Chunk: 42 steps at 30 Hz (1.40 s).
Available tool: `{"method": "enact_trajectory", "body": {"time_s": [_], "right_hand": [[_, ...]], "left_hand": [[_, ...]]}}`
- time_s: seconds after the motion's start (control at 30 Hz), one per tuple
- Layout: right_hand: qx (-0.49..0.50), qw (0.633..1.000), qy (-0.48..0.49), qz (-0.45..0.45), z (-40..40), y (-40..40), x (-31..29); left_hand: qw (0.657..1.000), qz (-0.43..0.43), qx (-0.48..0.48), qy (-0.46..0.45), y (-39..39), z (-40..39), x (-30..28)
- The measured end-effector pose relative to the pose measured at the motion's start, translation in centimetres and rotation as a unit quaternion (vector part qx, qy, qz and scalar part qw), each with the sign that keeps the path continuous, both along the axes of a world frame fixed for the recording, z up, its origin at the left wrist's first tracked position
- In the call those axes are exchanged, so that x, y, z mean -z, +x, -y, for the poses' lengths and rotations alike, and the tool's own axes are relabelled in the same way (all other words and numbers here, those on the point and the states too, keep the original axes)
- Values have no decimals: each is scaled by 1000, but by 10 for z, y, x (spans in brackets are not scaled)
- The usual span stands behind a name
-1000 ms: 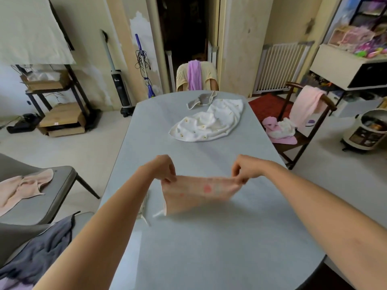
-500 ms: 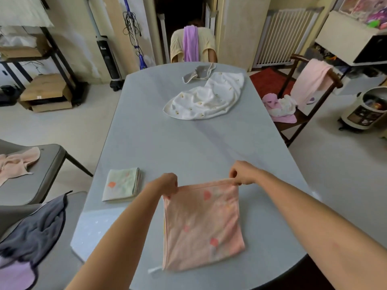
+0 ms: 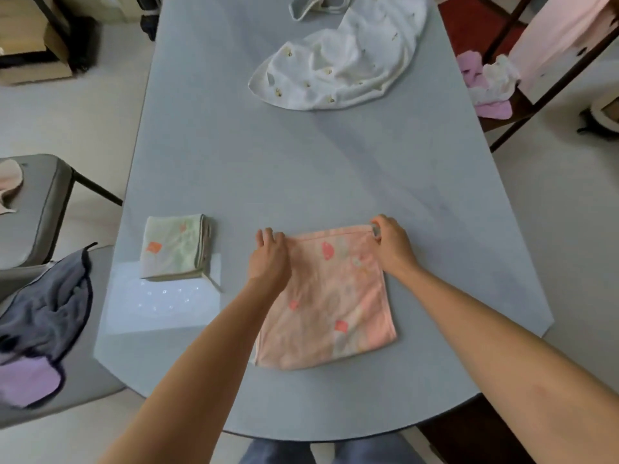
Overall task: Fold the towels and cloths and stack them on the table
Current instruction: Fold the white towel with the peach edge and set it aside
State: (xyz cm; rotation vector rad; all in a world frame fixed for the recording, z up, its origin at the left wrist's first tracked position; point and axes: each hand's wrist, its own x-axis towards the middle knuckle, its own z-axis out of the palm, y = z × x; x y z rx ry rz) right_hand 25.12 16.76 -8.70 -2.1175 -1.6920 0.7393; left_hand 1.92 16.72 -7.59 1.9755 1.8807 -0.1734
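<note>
I see the pink towel (image 3: 326, 296) lying flat on the grey surface (image 3: 301, 169), close to its near edge, roughly square with darker pink motifs scattered across it. My left hand (image 3: 269, 256) rests on the towel's far left corner, fingers bent down over the edge; from this angle I cannot tell whether they actually pinch the fabric or only press on it. My right hand (image 3: 390, 244) is at the far right corner, its fingers and thumb curled around the hem there, gripping it. Both forearms reach in from the near side, one on each side of the towel.

To the left of the pink towel, apart from it, a folded pale green cloth (image 3: 176, 251) sits on the surface, its layered edges facing right. It lies partly on a thin white sheet (image 3: 164, 306) with faint small marks. At the far end of the surface a white patterned cloth (image 3: 338, 65) lies crumpled and unfolded, and just beyond it a small grey cloth (image 3: 311, 6) is partly cut off by the frame.

On a grey chair (image 3: 37, 209) to my left, a dark grey garment (image 3: 47, 316) with a lilac patch is draped over the seat. To the right, a wooden chair (image 3: 536, 95) carries pink and white laundry (image 3: 485, 82).
</note>
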Motion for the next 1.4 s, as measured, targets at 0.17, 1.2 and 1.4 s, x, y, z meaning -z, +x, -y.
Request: {"method": "enact_trajectory", "body": {"time_s": [0.17, 1.2, 1.4], "right_hand": [[72, 997, -9, -24, 57, -3, 9], [152, 963, 120, 187, 145, -59, 48], [108, 975, 55, 184, 81, -87, 69]], "left_hand": [[971, 6, 237, -2, 26, 21, 15], [933, 95, 331, 100, 29, 47, 60], [950, 21, 282, 131, 20, 30, 69]]}}
